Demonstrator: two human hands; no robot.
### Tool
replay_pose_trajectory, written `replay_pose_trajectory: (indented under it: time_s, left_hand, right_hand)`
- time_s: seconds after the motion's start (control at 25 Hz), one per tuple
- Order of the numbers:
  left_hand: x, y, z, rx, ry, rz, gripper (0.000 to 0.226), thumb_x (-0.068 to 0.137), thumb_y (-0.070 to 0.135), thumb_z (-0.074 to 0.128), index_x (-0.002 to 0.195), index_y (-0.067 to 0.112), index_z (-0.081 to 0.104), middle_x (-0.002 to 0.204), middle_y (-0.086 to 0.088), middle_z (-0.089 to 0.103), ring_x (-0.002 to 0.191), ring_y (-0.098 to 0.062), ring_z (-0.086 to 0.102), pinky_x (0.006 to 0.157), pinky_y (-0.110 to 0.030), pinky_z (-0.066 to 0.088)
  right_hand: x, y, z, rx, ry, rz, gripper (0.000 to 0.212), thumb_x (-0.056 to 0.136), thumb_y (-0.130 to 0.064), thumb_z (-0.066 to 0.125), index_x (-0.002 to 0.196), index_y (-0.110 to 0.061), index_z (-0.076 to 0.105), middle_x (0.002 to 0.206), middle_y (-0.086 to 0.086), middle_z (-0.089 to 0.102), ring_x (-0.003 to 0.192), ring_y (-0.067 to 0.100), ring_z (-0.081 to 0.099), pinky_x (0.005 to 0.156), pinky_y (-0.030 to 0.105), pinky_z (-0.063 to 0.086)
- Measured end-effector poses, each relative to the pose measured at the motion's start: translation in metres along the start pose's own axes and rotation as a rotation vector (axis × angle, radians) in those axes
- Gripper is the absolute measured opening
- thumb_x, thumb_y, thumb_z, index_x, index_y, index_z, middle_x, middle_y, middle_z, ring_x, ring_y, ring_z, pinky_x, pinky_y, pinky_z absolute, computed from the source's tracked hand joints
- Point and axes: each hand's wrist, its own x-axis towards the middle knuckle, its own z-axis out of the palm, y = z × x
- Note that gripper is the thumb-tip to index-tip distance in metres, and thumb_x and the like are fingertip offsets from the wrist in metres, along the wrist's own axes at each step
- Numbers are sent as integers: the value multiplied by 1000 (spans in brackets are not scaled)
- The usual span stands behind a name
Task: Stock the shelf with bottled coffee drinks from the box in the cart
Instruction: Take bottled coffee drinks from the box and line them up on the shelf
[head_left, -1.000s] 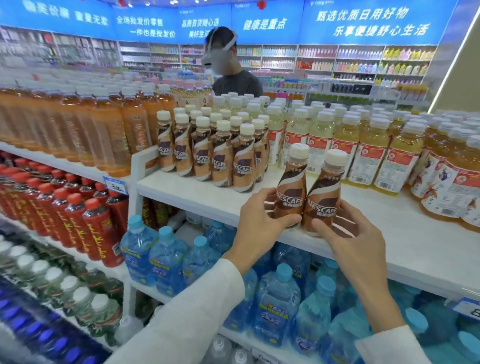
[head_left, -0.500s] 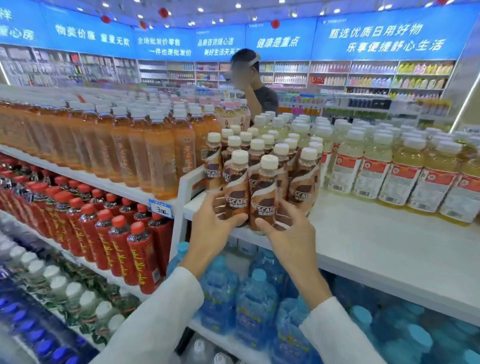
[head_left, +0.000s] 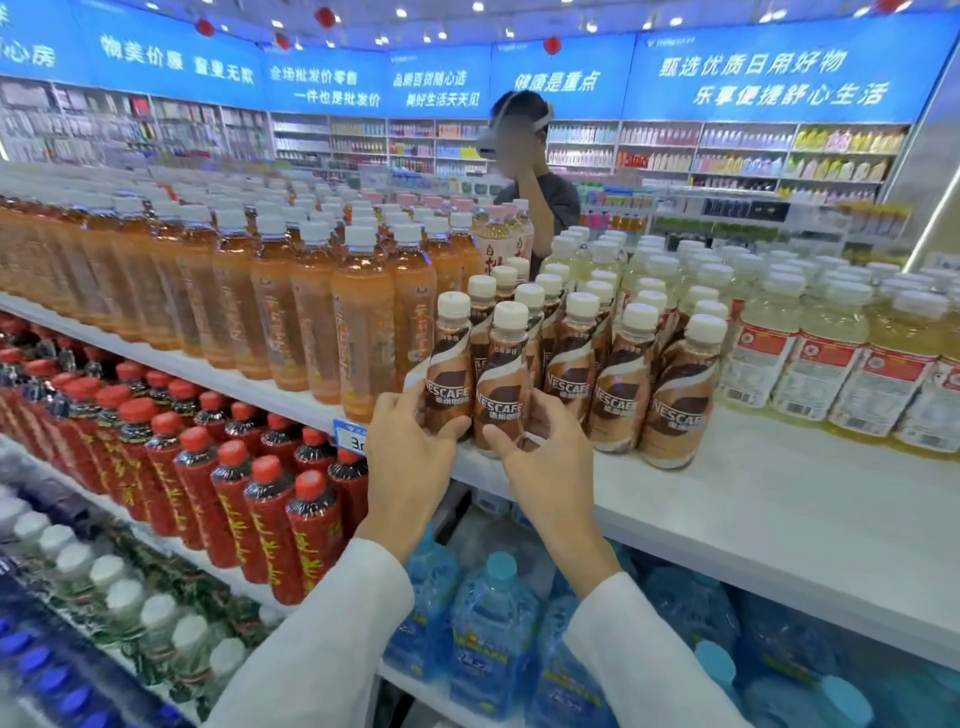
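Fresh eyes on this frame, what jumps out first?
Dead centre, the left hand grips the left bottle and the right hand the right bottle, two coffee drinks at the front edge of the white shelf. Orange drinks stand packed to their left, pale yellow drinks to the right, and a person stands behind.

left hand (head_left: 410, 462): thumb on the front, fingers (head_left: 400, 410) round the far side of a brown-wrapped plastic coffee bottle with a cream cap (head_left: 451, 374). right hand (head_left: 548, 470): thumb and fingers (head_left: 545, 410) pinch a second brown-wrapped coffee bottle (head_left: 508, 384), just beside the first. both upright at the front edge of the white shelf board (head_left: 779, 499). right of the right fingers, matching coffee bottles (head_left: 623, 395) in rows; left of the left fingers, tall orange drink bottles (head_left: 363, 332); below both wrists, blue-capped clear water jugs (head_left: 493, 639).
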Motion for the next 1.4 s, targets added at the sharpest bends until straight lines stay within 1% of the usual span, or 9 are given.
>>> replay_pose_trajectory:
  time_s: [0.08,0.24,0.44,0.68,0.88,1.08,1.16,1.32,1.4]
  left_hand:
    - [4,0,3,20,18,-3,48,78,30,86,121,22,65,99,8,51,92,-12,55,80,-26,40]
    - [6,0,7,-126,8,-42,43,79,24,86,108,28,55,107,2,61,97,-17,63,88,-41,55]
    - [4,-5,12,-107,34,13,40,82,26,84,114,19,61,102,4,53,91,-18,63,84,-44,56]
    - [0,-6,14,-100,22,23,40,86,27,80,117,16,58,101,5,50,93,-18,60,84,-47,56]
    - [-8,-9,15,-116,7,45,47,90,27,75,130,18,53,113,4,51,100,-11,52,89,-31,49]
    - [-18,-4,16,-100,5,2,50,87,23,76,131,12,54,117,-2,53,108,-19,55,94,-35,48]
    - [-26,-2,13,-102,7,-1,48,88,22,76,130,13,55,117,0,54,110,-14,52,96,-32,46]
    - [-63,-8,-11,-121,-6,-90,44,93,31,71,133,22,55,122,10,55,108,-1,53,94,-20,46]
    - [-99,-20,-29,-62,30,-152,41,94,38,68,131,26,56,121,15,57,108,4,54,91,-11,45]
  right_hand:
    - [2,-2,3,-25,13,-2,59,80,-37,82,133,-26,57,121,-9,62,113,9,59,99,39,54]
    - [4,-5,6,-45,34,-1,59,80,-35,82,133,-26,56,122,-10,62,115,8,58,100,37,52]
    - [1,-6,8,-53,57,-12,57,81,-35,82,131,-26,56,120,-12,62,112,5,58,99,31,52]
    - [-3,-6,11,-78,75,-17,63,83,-37,80,139,-24,53,128,-8,61,118,8,57,103,36,52]
    - [-2,-5,11,-75,59,-7,67,83,-39,80,141,-25,51,130,-8,62,120,9,57,104,39,51]
    - [0,-3,9,-71,2,0,68,78,-38,83,137,-25,52,127,-6,61,118,12,59,102,41,53]
    - [-3,-4,6,-51,-20,-6,67,79,-36,82,137,-23,52,129,-5,59,119,13,57,103,40,51]
    - [-43,0,-9,29,-114,-53,58,89,-31,74,141,-28,48,129,-16,50,119,-7,48,100,14,40]
    - [-75,10,-14,70,-193,-105,47,92,-28,71,136,-27,53,125,-18,54,119,-5,51,99,14,40]
